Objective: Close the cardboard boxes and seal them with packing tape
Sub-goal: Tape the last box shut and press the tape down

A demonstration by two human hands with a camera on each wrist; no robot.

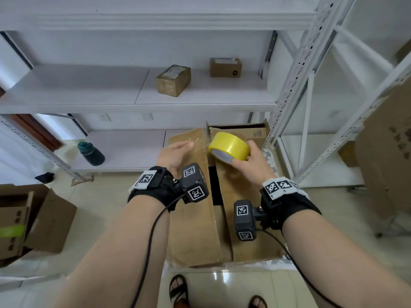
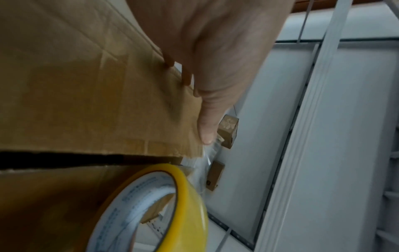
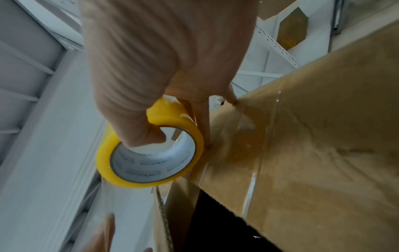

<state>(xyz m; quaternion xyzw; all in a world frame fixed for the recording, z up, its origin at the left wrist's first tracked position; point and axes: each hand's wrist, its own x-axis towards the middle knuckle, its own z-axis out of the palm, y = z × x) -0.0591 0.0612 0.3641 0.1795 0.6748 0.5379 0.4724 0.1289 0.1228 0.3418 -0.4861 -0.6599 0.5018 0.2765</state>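
Observation:
A large cardboard box (image 1: 189, 230) stands on the floor in front of me. Its two long top flaps are folded down, with a dark gap (image 1: 214, 187) between them. My right hand (image 1: 250, 157) grips a yellow roll of packing tape (image 1: 229, 145) over the far end of the right flap, thumb inside the core (image 3: 149, 136). A clear strip of tape (image 3: 108, 196) runs from the roll towards my left hand (image 1: 188, 145). That hand pinches the strip's free end above the far end of the left flap (image 2: 97, 102), thumb (image 2: 207, 129) stretched out.
White metal shelving (image 1: 200, 101) stands behind the box with two small cartons (image 1: 173, 81) (image 1: 225, 67) on it. A dark green bottle (image 1: 91, 153) lies on the lower shelf. An open box (image 1: 33, 218) sits left on the floor; flat cardboard (image 1: 389, 163) leans at right.

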